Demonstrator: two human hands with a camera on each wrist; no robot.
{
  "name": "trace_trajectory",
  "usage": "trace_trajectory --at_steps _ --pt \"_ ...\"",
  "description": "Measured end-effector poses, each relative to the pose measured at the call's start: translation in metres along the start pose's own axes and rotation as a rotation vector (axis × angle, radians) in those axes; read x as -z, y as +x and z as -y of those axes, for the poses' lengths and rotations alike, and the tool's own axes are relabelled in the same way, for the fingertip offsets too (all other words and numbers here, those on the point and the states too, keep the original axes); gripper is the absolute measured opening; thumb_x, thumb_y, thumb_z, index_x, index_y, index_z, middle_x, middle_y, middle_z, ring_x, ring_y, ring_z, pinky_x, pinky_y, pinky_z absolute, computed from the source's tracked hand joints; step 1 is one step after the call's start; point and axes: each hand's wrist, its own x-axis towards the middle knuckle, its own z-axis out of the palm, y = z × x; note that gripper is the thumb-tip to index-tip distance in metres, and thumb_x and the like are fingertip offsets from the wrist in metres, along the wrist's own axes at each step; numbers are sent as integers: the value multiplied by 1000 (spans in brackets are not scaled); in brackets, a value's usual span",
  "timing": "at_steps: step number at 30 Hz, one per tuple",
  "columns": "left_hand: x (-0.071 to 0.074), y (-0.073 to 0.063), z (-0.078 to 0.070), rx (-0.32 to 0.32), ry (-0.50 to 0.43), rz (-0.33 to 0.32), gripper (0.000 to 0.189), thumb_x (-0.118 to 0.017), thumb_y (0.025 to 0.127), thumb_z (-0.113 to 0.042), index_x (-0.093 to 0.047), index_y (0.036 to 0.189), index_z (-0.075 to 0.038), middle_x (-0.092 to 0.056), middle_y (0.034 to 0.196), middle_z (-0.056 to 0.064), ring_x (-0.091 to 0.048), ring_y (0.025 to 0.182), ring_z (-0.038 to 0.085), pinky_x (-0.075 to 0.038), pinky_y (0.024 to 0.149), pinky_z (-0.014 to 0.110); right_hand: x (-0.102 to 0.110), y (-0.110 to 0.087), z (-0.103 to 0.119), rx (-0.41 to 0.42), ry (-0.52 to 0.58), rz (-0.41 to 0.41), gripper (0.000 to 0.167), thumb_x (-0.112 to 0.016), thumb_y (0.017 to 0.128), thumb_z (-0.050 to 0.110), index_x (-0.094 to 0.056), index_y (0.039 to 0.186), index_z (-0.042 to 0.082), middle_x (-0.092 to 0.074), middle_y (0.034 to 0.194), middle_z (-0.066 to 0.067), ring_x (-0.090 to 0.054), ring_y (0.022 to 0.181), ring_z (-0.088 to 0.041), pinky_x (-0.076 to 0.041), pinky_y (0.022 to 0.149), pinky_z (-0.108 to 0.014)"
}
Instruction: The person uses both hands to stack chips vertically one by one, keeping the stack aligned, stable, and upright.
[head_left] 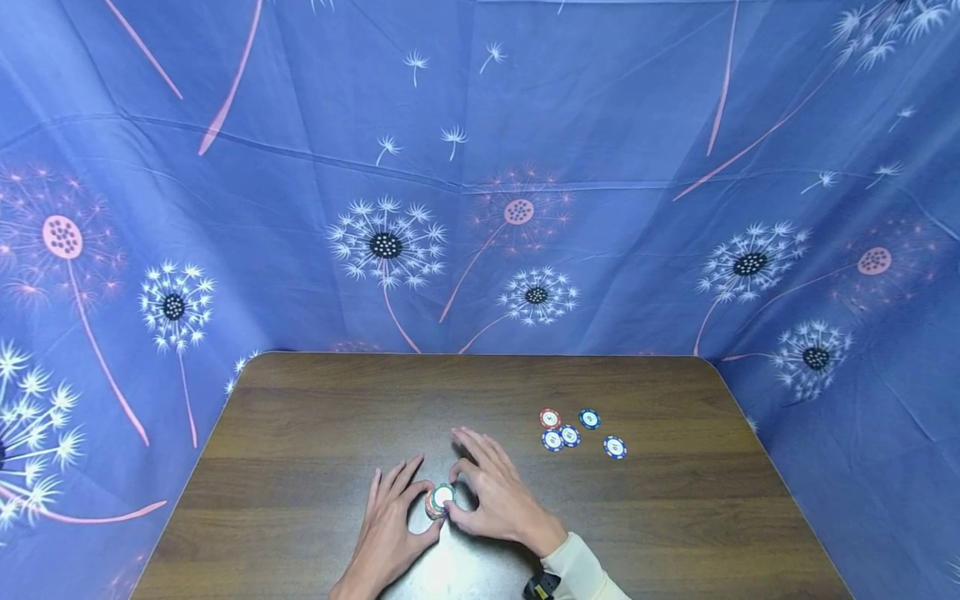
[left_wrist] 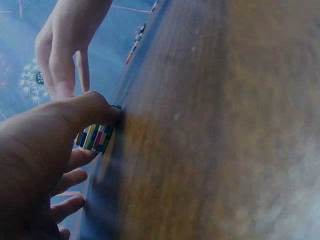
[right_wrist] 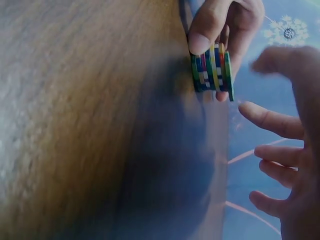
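Observation:
A stack of poker chips (head_left: 430, 504) stands on the table between my hands, its striped edges of several colours showing in the wrist views. The thumb and index finger of my left hand (head_left: 390, 529) pinch the stack from its two sides; the other fingers extend forward. Topmost lies a green-edged chip (head_left: 443, 497) with a white centre, sticking out past the chips under it in the right wrist view (right_wrist: 230, 77). Close beside that chip is my right hand (head_left: 495, 492), thumb and index finger spread apart around it, other fingers extended.
Farther back on the right of the brown wooden table (head_left: 337, 417), a red chip (head_left: 550, 418) lies beside several blue chips (head_left: 615, 447), some touching. A blue cloth with dandelion prints (head_left: 637, 250) hangs behind the table and along its sides.

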Motion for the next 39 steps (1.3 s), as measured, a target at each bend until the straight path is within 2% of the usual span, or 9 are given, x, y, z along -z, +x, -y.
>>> trace_trajectory --at_steps 3,6,13,30,35,39 --pt "1 1 -1 11 0 12 43 -95 70 -29 -76 107 -17 -60 154 14 -53 141 46 -25 120 74 3 -2 -3 -10 25 -14 18 -81 83 25 -73 97 17 -53 157 -21 -47 149 -41 -41 120 -62" --pt "2 1 -3 24 -2 26 43 -95 70 -29 -77 106 -17 -60 155 13 -52 142 45 -24 122 73 3 -5 -6 -11 20 -3 14 -81 83 19 -74 95 17 -56 154 -22 -49 147 -42 -42 119 -62" --pt "3 0 -4 45 2 48 43 -94 72 -30 -77 108 -17 -59 155 12 -51 144 44 -23 122 73 -2 -7 -6 8 -25 21 13 -83 84 22 -75 94 20 -59 151 -17 -51 145 -36 -46 118 -58" --pt "3 0 -3 53 5 56 44 -93 74 -31 -77 111 -15 -58 157 11 -50 144 42 -22 123 72 -5 -5 -1 30 -5 4 14 -82 82 20 -74 93 19 -60 149 -17 -54 143 -39 -47 117 -57" --pt "2 0 -3 40 10 44 45 -93 73 -31 -77 111 -14 -58 156 11 -51 143 43 -23 123 72 -4 -6 0 15 21 2 14 -82 84 21 -74 96 19 -61 148 -17 -54 143 -39 -46 117 -56" --pt "1 0 -3 17 17 15 45 -94 71 -31 -77 109 -14 -60 154 12 -53 141 44 -26 121 72 -3 -14 -4 -38 48 -31 16 -83 85 20 -72 96 20 -61 148 -15 -54 142 -36 -47 115 -60"
